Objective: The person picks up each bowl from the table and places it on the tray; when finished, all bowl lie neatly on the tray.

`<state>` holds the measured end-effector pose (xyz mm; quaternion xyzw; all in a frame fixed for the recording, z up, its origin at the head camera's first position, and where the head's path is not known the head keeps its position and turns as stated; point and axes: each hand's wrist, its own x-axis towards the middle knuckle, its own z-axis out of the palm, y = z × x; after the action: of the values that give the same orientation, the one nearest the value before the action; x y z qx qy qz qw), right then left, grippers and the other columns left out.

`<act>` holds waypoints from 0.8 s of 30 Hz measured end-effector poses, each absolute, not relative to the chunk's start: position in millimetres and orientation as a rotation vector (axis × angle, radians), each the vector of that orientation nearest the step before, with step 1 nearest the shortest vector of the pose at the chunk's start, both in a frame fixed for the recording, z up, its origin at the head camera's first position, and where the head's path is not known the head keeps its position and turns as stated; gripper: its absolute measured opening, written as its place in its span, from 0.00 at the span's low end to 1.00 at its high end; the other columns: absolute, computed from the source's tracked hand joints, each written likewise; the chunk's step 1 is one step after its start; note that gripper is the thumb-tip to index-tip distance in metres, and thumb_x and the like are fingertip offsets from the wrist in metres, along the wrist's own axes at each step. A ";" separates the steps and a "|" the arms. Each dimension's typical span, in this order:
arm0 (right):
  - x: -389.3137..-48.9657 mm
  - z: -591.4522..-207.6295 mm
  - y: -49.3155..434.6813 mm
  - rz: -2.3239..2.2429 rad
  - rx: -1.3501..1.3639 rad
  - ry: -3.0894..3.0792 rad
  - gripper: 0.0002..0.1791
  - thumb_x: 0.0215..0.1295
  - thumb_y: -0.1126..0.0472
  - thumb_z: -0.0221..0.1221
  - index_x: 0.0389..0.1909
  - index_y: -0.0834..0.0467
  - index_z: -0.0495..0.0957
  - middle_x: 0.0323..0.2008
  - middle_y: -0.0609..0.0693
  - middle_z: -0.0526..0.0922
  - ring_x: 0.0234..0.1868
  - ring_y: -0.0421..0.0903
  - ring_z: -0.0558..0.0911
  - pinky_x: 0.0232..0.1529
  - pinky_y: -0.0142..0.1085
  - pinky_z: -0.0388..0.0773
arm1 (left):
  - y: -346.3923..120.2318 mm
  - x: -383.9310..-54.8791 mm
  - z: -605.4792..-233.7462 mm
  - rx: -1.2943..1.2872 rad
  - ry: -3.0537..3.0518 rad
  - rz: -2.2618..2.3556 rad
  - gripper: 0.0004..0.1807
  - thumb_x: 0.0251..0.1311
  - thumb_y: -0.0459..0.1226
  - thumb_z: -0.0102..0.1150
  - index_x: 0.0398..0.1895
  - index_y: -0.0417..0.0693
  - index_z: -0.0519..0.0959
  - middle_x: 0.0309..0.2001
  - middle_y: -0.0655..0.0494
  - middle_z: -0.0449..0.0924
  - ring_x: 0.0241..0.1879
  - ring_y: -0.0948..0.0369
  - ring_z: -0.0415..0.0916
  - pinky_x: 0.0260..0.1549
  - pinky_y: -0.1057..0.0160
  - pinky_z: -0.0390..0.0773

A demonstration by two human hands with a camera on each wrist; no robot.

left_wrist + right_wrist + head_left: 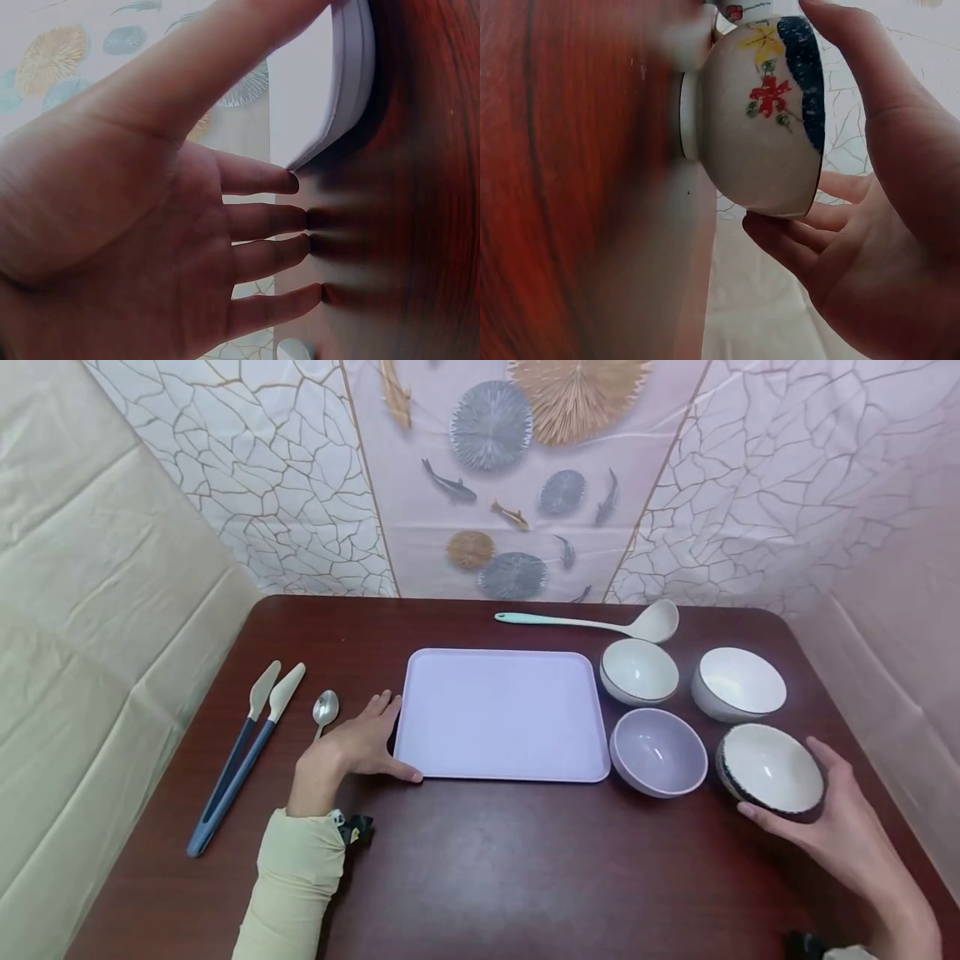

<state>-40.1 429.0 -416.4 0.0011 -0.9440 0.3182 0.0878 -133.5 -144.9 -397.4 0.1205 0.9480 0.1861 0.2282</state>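
My left hand is at the near left corner of a pale lavender rectangular tray. The thumb lies along the tray's front edge and the spread fingers reach up beside its left side. In the left wrist view the fingers look nearly straight, tips down at the table. On the right, my right hand holds a white bowl by its sides, thumb at the front and fingers at the far right. A dark blue rim band and painted flowers show on that bowl in the right wrist view.
Beside the held bowl stand a lavender bowl, a white bowl and another pale bowl. A ladle lies behind them. Left of the tray are a small spoon and blue-handled tongs.
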 end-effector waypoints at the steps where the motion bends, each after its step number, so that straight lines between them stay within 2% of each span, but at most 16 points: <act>1: -39.9 -417.0 428.5 0.939 -0.005 -2.807 0.65 0.47 0.55 0.77 0.78 0.58 0.42 0.70 0.71 0.55 0.63 0.67 0.61 0.58 0.19 0.44 | -145.8 -133.3 -397.6 0.329 2.606 0.513 0.69 0.43 0.62 0.73 0.77 0.36 0.42 0.77 0.37 0.35 0.75 0.45 0.36 0.64 0.43 0.60; 4: -39.9 -417.6 427.7 0.912 -0.048 -2.786 0.65 0.46 0.55 0.77 0.78 0.56 0.42 0.70 0.69 0.57 0.66 0.66 0.60 0.63 0.25 0.45 | -146.7 -133.0 -398.0 0.329 2.597 0.524 0.69 0.44 0.62 0.73 0.77 0.36 0.42 0.77 0.37 0.35 0.75 0.45 0.36 0.64 0.43 0.59; 7: -40.5 -419.5 428.1 0.895 -0.087 -2.747 0.66 0.42 0.56 0.79 0.78 0.54 0.44 0.69 0.67 0.62 0.70 0.59 0.59 0.64 0.27 0.47 | -146.0 -133.5 -397.6 0.333 2.597 0.527 0.69 0.44 0.61 0.73 0.77 0.35 0.42 0.77 0.36 0.35 0.75 0.45 0.35 0.64 0.43 0.59; 13: -36.4 -420.4 428.2 0.886 -0.157 -2.702 0.67 0.38 0.59 0.80 0.78 0.48 0.47 0.70 0.60 0.65 0.71 0.40 0.60 0.58 0.20 0.48 | -145.4 -134.1 -400.0 0.344 2.597 0.532 0.69 0.44 0.60 0.74 0.77 0.34 0.42 0.76 0.35 0.35 0.75 0.44 0.35 0.65 0.45 0.58; 17: -26.8 -413.5 420.9 1.021 -0.137 -2.596 0.63 0.36 0.71 0.77 0.76 0.49 0.55 0.66 0.44 0.70 0.66 0.30 0.62 0.59 0.17 0.50 | -146.3 -136.3 -398.7 0.350 2.599 0.522 0.69 0.43 0.59 0.75 0.76 0.33 0.42 0.76 0.34 0.36 0.75 0.43 0.35 0.66 0.46 0.58; 20: -20.7 -399.6 404.6 1.191 0.012 -2.492 0.62 0.28 0.85 0.70 0.73 0.57 0.59 0.63 0.39 0.72 0.64 0.33 0.66 0.60 0.19 0.54 | -147.5 -138.5 -398.2 0.356 2.605 0.513 0.69 0.43 0.58 0.75 0.76 0.32 0.42 0.76 0.33 0.36 0.75 0.42 0.35 0.67 0.46 0.57; 24: -24.4 -376.8 365.4 1.560 0.384 -2.349 0.64 0.20 0.91 0.66 0.71 0.70 0.56 0.65 0.56 0.71 0.65 0.45 0.67 0.61 0.25 0.59 | -145.6 -140.7 -398.6 0.368 2.605 0.493 0.70 0.42 0.58 0.75 0.75 0.30 0.42 0.75 0.31 0.36 0.74 0.41 0.34 0.68 0.47 0.53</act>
<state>-24.4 365.4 -376.8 0.1334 -0.8164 0.5422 0.1472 -140.7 -145.6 -398.6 0.1338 0.9471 0.1792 0.2302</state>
